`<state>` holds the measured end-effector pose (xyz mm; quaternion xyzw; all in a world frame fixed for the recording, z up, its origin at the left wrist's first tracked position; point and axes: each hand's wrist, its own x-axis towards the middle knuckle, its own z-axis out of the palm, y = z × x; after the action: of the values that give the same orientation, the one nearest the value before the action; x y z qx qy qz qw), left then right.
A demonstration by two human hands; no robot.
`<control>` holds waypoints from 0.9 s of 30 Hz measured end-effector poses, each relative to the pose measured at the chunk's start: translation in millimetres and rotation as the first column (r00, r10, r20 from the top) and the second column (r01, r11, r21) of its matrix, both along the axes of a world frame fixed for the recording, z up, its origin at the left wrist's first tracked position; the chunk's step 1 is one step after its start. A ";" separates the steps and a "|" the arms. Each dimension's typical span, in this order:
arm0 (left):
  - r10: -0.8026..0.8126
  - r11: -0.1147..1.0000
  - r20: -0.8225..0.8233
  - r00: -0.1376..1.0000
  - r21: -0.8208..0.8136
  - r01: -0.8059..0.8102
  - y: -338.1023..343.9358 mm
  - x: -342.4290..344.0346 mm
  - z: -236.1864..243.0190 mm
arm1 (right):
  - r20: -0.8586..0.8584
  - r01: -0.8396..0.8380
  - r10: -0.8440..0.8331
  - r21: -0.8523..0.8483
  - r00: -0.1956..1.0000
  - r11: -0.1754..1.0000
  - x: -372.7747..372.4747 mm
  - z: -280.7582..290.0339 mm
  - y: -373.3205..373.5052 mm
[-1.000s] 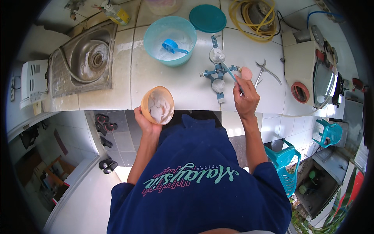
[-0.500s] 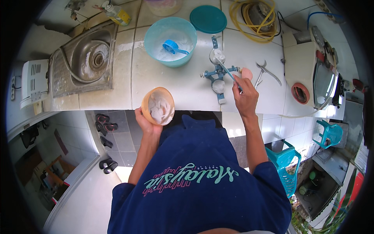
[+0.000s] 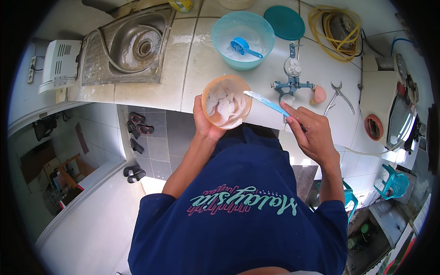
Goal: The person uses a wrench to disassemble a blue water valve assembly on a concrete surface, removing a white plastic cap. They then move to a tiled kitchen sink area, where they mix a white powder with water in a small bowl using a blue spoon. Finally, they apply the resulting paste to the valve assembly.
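My left hand (image 3: 207,123) is wrapped round an orange mixing bowl (image 3: 240,81), tilted so its thick white paste (image 3: 227,103) shows. In my right hand (image 3: 315,134) is a spatula with a light-blue blade (image 3: 266,102), its paste-smeared tip at the bowl's right rim. Just beyond that hand, a blue metal hinged frame like a dental articulator (image 3: 291,84) lies on the counter. White paste mounds (image 3: 293,68) sit on its two plates, the nearer one partly hidden by my right hand. A pink lump (image 3: 319,94) lies at the frame's right end.
A teal bowl (image 3: 243,65) of white powder holds a blue scoop (image 3: 240,45); a green lid (image 3: 284,22) lies beside it. Plier-like tool (image 3: 338,93), coiled yellow hose (image 3: 337,42) and a boxy machine (image 3: 387,98) are to the right. A steel sink (image 3: 120,51) is left.
My right hand has drawn the spatula from the far paste mound back toward the bowl. The orange bowl has been raised over the counter edge, and the head view has shifted.
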<state>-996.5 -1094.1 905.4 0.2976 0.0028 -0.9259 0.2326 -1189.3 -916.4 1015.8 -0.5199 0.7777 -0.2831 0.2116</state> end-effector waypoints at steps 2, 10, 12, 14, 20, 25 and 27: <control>-0.027 1.000 -0.002 1.000 -0.010 0.027 -2.8 -1.7 1.6 | -0.168 -0.158 0.166 0.061 0.972 0.986 2.7 2.7 -14.1; -0.123 0.992 -0.031 0.992 -0.023 0.123 -5.9 -12.3 16.0 | -0.387 -0.390 0.395 0.095 0.834 0.916 0.3 -21.3 -42.7; -0.138 0.990 -0.049 0.989 -0.043 0.136 -3.7 -9.2 9.0 | -0.325 -0.419 0.447 0.156 0.833 0.894 -4.1 -12.1 -36.4; -0.124 0.988 0.031 0.992 -0.092 0.126 -3.9 -10.6 12.4 | -0.405 -0.335 0.332 0.067 0.852 0.940 -6.7 -19.9 -38.2; -0.037 0.980 0.176 0.984 -0.184 0.070 -5.9 -16.5 15.6 | -0.105 -0.335 0.338 0.046 0.935 0.941 6.9 -48.6 -31.5; 0.065 0.981 0.231 0.971 -0.191 -0.020 -3.1 -23.8 11.2 | 0.769 -0.118 0.044 0.040 0.638 0.992 41.2 -74.7 -7.7; 0.102 0.981 0.208 0.973 -0.185 -0.064 -5.7 -27.1 8.8 | 0.965 0.021 -0.088 0.085 0.248 0.996 51.7 -70.7 -4.2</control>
<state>-1023.6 -1099.8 914.2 0.3743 -0.0921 -0.8740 0.2957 -1137.6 -920.6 945.1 -0.2046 0.5103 -0.5278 0.6474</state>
